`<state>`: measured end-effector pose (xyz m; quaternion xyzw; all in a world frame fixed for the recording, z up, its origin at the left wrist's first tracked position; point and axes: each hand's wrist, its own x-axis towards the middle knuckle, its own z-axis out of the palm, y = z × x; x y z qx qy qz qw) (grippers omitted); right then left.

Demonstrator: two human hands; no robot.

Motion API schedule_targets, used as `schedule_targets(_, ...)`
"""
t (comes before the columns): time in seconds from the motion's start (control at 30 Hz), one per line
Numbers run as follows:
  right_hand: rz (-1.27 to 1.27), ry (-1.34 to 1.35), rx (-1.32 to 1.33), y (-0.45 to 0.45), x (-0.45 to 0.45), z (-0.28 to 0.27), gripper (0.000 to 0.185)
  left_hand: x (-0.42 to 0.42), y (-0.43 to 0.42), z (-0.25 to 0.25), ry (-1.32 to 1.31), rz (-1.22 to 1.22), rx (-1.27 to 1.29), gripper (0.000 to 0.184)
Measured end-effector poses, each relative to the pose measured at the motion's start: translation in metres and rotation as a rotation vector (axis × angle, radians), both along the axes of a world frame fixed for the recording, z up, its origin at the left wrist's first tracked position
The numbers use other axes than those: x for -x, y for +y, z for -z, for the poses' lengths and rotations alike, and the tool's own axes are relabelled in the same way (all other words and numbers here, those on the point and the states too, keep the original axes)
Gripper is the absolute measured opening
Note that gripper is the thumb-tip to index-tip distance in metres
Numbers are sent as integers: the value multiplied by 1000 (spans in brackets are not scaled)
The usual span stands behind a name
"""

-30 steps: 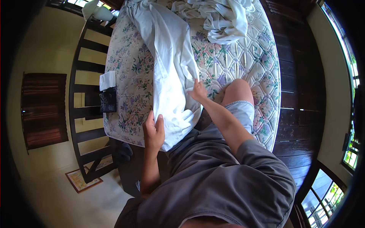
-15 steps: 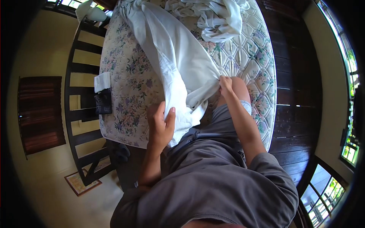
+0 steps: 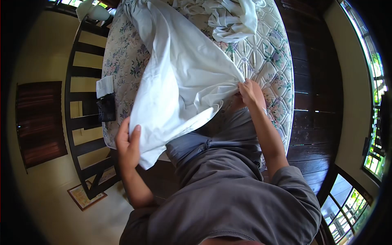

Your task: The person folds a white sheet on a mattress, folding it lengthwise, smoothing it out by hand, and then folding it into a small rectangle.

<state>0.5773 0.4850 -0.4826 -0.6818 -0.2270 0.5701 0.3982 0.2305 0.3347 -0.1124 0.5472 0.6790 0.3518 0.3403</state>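
Observation:
A white sheet [image 3: 175, 77] is stretched out in front of me, running from the far left of the mattress [image 3: 124, 81] down toward my lap. My left hand [image 3: 129, 143] grips its near left edge, thumb on top and the other fingers partly hidden behind the cloth. Gathered folds of the same sheet are pinched in my right hand [image 3: 246, 92], beside my bent knee. The near corner of the cloth droops below my left hand. The mattress is quilted, with a floral print.
More white cloth [image 3: 234, 24] lies crumpled at the far side of the mattress. A dark slatted bed frame [image 3: 87, 96] stands at the left, with a white folded item [image 3: 105, 86] and a dark item [image 3: 107, 108] near it. Dark floorboards [image 3: 312, 102] run along the right.
My left hand has moved left and a little down, drawing the sheet's edge with it and spreading the cloth wider. My right hand has shifted slightly right, still gripping its folds.

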Motion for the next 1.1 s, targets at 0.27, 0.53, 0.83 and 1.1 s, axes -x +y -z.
schedule_targets(0.27, -235, -763, -234, 20, -51, -1, 48, 12, 13, -72, -54, 37, -36, 37)
schedule_targets(0.53, -749, -597, -866, 12, 53, -17, 30, 13, 13, -63, 1, 96, -84, 38)
schedule_targets(0.83, -2147, -761, -663, -2, 173, 19, 46, 9, 16, -67, -18, 99, -25, 32)
schedule_targets(1.1, -1957, -673, -595, 16, -7, -177, 31, 39, 16, -84, 108, 70, -46, 33)
